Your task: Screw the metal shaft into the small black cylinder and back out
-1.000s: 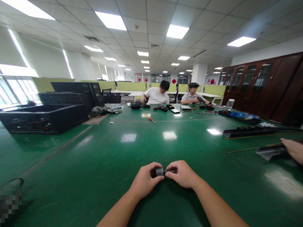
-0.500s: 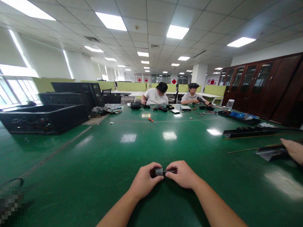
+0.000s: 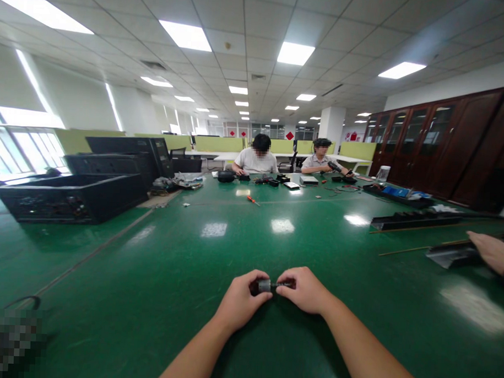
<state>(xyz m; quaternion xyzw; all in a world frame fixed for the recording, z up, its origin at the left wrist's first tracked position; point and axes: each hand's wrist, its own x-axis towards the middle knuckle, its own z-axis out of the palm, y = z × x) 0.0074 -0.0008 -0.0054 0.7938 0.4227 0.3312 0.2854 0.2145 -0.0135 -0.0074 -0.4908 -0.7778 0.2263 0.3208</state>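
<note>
My left hand is closed around a short silver-grey cylinder with a dark end, which looks like a small motor. From its right side a thin dark part reaches across to my right hand. The fingers of that hand are pinched on a dark, narrow piece in line with the cylinder. Both hands are just above the green table top, low in the middle of the view. My fingers cover much of the pieces, so whether they are one thing I cannot tell.
An orange screwdriver lies farther back. Black computer cases stand at left. Another person's hand rests by a dark metal channel at right. Two people sit across the table among black parts.
My right hand has shifted very slightly to the right, so a little more of the thin dark part shows. The left hand stays put. Across the table, one person's head has moved left.
</note>
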